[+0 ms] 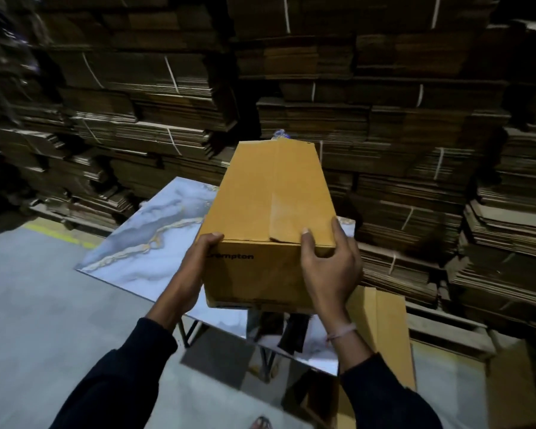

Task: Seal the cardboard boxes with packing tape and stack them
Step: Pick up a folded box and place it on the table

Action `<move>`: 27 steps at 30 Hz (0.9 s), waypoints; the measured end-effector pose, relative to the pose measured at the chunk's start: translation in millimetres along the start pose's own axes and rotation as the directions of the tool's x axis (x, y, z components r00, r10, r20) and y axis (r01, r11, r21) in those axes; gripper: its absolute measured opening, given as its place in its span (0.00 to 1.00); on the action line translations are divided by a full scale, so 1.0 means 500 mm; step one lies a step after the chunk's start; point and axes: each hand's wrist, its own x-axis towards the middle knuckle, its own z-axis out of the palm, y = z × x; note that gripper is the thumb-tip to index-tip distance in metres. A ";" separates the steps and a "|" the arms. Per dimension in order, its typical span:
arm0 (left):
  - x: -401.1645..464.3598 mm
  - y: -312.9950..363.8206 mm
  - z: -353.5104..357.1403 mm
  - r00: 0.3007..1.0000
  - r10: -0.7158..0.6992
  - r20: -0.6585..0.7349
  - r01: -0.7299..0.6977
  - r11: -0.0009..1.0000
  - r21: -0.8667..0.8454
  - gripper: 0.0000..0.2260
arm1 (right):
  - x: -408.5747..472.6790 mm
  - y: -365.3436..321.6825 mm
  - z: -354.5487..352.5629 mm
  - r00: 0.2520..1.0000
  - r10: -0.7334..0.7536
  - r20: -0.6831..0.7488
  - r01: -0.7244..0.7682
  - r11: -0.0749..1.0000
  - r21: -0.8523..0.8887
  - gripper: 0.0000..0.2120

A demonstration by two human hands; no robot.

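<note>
A long yellow-brown cardboard box [270, 196] with its top flaps closed and a strip of clear tape along the centre seam is held up over the marble-patterned table [143, 239]. My left hand [198, 261] grips its near left corner, thumb on top. My right hand [328, 261] grips the near right corner, thumb across the top edge. Dark print runs along the near side of the box. A bluish object [280, 133] peeks out behind the box's far end; I cannot tell what it is.
Tall stacks of flattened, strapped cardboard [384, 103] wall the back and right. Flat yellow-brown box blanks [384, 332] lean at the lower right. Grey floor [28, 305] with a yellow line spreads to the left. The table's black legs [186, 332] show beneath.
</note>
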 end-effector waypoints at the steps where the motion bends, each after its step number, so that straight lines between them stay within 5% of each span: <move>1: 0.027 0.005 -0.027 1.000 0.009 -0.006 -0.009 1.000 -0.002 0.19 | 0.004 -0.008 0.037 1.000 0.006 0.008 -0.006 1.000 0.013 0.34; 16: 0.305 -0.040 -0.226 0.992 -0.097 0.086 0.100 0.994 -0.035 0.09 | 0.013 -0.009 0.346 0.996 0.048 0.077 -0.041 0.994 -0.102 0.33; 22: 0.356 -0.202 -0.374 0.923 -0.247 0.295 0.202 0.964 0.175 0.24 | -0.143 0.090 0.391 0.961 0.177 0.210 -0.110 0.949 -0.297 0.36; 27: 0.367 -0.196 -0.431 0.871 -0.274 0.408 0.170 0.947 0.273 0.30 | -0.198 0.070 0.444 0.965 0.221 0.140 -0.150 0.905 -0.397 0.35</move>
